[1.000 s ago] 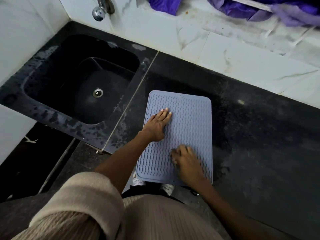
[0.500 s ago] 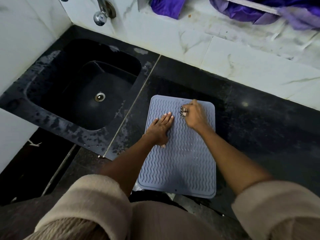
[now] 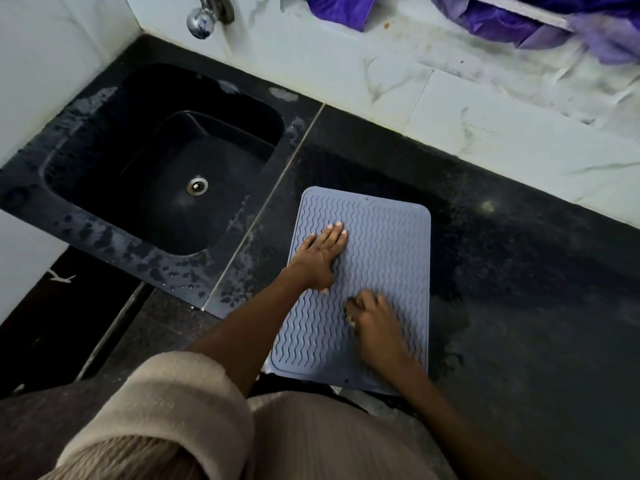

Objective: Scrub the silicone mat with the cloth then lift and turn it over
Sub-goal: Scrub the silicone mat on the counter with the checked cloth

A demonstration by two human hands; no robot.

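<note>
Grey ridged mat lay flat on the dark tabletop beside the sink, left hand pressed flat on it with fingers straight, right hand blurred and curled on the mat, contents unclear

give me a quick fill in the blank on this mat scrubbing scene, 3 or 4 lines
1. The left hand lies flat, fingers straight, on the ____ with wavy ridges.
2. The right hand works the mat's ____ half, the one closer to the person.
3. The mat lies on the black counter, to the ____ of the sink.
4. The tap is mounted on the wall above the ____.

Missing words: mat; near; right; sink
</note>
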